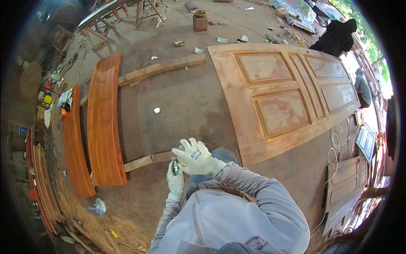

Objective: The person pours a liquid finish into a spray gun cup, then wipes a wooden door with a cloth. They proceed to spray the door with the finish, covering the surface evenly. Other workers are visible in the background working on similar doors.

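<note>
My left hand (175, 184), in a white work glove, is closed around a small rounded dark and silver object (175, 167) whose kind I cannot make out. Just above it and to its right is my right hand (193, 157), gloved too, its fingers spread and its back toward me. The right hand's near side is close to the object; whether it touches cannot be told. Both hands are in front of my body, over the floor between a large panelled wooden door (277, 95) on the right and a glossy reddish-brown board (104, 122) on the left.
A second, narrower board (76, 146) lies further left. Wooden beams (163, 70) support the boards. Two people in dark clothing (336, 36) and grey clothing (363, 88) are beyond the door. A pale cord (336, 146) loops near smaller panels (347, 180). Long timber strips (44, 182) line the left.
</note>
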A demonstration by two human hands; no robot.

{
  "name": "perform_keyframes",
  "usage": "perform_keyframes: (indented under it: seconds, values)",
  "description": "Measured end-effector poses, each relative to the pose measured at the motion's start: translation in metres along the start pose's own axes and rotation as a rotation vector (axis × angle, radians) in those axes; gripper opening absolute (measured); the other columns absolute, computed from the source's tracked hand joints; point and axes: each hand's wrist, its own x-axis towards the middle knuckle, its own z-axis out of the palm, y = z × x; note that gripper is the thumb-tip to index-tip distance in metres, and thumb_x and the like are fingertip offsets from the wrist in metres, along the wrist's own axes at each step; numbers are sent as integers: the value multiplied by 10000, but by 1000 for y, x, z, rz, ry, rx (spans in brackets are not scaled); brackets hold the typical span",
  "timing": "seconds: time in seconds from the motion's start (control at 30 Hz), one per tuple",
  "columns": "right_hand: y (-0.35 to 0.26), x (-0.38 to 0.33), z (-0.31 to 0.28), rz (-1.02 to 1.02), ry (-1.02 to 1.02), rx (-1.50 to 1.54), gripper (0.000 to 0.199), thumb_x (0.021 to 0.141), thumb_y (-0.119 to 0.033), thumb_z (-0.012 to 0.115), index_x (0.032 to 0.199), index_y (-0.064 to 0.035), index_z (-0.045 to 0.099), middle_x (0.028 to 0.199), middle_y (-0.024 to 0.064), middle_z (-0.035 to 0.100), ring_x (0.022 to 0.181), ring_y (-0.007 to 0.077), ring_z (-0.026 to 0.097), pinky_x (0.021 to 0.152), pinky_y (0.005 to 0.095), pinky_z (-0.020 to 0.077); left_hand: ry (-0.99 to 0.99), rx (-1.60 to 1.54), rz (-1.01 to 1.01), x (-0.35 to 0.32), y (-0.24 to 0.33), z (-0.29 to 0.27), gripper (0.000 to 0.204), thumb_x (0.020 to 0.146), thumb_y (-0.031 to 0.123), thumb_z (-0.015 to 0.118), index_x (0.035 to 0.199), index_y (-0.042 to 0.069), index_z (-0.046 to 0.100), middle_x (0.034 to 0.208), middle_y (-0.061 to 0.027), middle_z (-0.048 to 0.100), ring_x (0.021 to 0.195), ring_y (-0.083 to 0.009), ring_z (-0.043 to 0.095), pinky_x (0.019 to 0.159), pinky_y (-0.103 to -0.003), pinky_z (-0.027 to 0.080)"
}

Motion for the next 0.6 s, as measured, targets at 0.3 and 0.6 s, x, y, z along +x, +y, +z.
perform_keyframes:
  seconds: [0.3,0.6]
  values:
    - [-7,88,16,27,-118,-62,419,781,-304,689,1177,-171,649,1174,148,558,1065,356,543,798,498,482,-262,-331,-59,107,-29,-33,423,1057,199,527,1447,37,498,1267,-80,635,1117,-167,610,928,-323,512]
    - [88,250,3,-141,-70,-28,433,743,-314,714,1138,-153,644,1180,151,549,1071,346,535,778,483,472,-279,-614,-70,284,16,-19,555,1025,193,596,1520,56,386,1438,-110,522,1231,-214,571,1019,-387,501]
